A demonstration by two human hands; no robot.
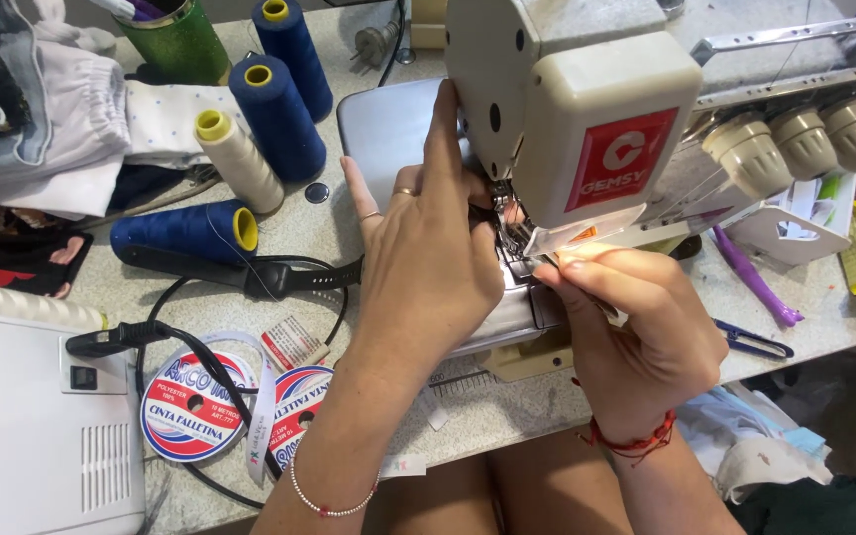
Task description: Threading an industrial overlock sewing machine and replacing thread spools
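On the left of the speckled bench [339, 233] lay glossy tape reels [193, 404] and smooth thread cones [274, 114], navy and cream. The left hand [426, 263] rested flat by the needle area [509, 226] of the cream plastic sewing machine [567, 109], fingers stretched and holding nothing. Right of it, the right hand [636, 332] had its fingers [572, 269] pinched narrow at the presser foot; on what, I could not tell. The parts there looked small, stiff and delicate, best taken lightly by fingertips. Purple tweezers [753, 279] lay farther right.
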